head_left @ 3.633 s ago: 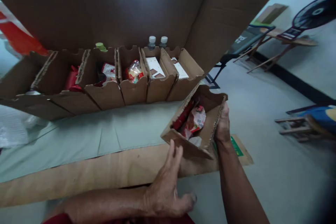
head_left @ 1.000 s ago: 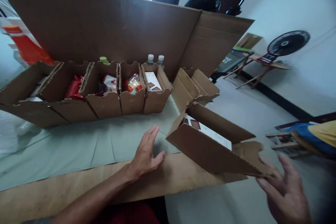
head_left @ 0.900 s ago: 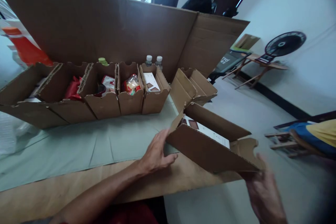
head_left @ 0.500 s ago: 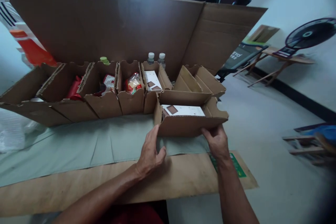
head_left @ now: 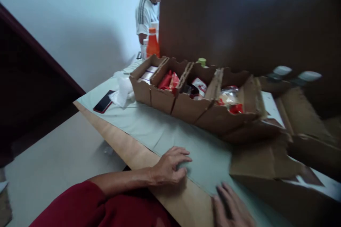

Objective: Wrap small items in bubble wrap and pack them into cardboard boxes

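Left hand point(head_left: 170, 166): palm down at the table edge point(head_left: 117, 136), fingers loosely curled, nothing in it. Right hand point(head_left: 231, 208): low in frame, blurred, fingers spread flat on the green cloth point(head_left: 160, 131), also empty. The hands are apart.

Head view, the only one:
- The near box point(head_left: 266, 165) is right of both hands, just beside the right fingertips and ungripped. Blur hides whether they touch. A white carton point(head_left: 317, 184) lies in it.
- The row of boxes point(head_left: 186, 104) stands further back against the cardboard wall point(head_left: 239, 17), well apart from the left hand. Its compartments look loaded: red packets point(head_left: 167, 79), a clear snack bag point(head_left: 229, 97), and white cartons at the far end.
- Status, my read: the row is filled, and the near box is loaded but sits out of line with it.
- A phone point(head_left: 103, 101) lies at the far table corner, and another person point(head_left: 145, 16) stands behind.
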{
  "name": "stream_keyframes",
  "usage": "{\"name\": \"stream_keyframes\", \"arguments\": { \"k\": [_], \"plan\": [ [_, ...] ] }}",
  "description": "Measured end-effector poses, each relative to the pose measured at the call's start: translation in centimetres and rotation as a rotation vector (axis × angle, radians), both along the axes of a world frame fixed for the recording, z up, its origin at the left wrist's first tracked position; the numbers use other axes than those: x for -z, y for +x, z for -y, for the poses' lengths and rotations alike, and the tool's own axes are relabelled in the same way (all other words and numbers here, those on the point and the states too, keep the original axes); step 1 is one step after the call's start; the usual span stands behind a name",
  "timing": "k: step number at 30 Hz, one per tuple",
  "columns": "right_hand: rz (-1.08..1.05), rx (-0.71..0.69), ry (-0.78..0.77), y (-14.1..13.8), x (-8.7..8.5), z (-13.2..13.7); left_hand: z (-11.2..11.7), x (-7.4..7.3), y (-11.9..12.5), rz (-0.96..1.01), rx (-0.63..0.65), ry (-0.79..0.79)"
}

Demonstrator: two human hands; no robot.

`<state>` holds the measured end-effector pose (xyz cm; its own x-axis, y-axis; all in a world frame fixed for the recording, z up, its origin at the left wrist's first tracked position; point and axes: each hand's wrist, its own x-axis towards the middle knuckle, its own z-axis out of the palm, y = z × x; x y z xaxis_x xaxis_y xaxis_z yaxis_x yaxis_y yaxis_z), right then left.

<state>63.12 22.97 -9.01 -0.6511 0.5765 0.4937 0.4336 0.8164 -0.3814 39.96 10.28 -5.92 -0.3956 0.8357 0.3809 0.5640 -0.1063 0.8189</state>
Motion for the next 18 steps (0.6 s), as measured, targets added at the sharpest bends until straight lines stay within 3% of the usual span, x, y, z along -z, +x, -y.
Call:
{"name": "stream_keyframes", "arguments": {
  "k": [3,5,7,9,13,16,18],
  "plan": [
    [0.073,-0.223,0.16,-7.9,-0.2,3.5,3.8,-0.7,-5.8,-0.07,-0.257,0.006],
    [0.106,-0.354,0.16,-12.0,-1.0,6.1,6.2,-1.6,-10.1,-0.162,-0.481,-0.054],
    [0.122,-0.455,0.139,-14.8,-1.8,8.4,8.4,-2.4,-14.5,-0.244,-0.695,-0.144],
    [0.127,-0.497,0.129,-16.5,-2.3,9.7,9.8,-2.9,-18.4,-0.267,-0.822,-0.2],
    [0.127,-0.515,0.149,-17.6,-2.1,10.1,10.1,-2.8,-23.5,-0.306,-0.863,-0.327],
    [0.153,-0.545,0.165,-17.4,-1.8,9.5,9.5,-2.6,-25.4,-0.353,-0.848,-0.439],
    [0.175,-0.562,0.152,-17.0,-1.7,9.1,9.6,-2.9,-25.7,-0.35,-0.856,-0.421]
  ]
}}
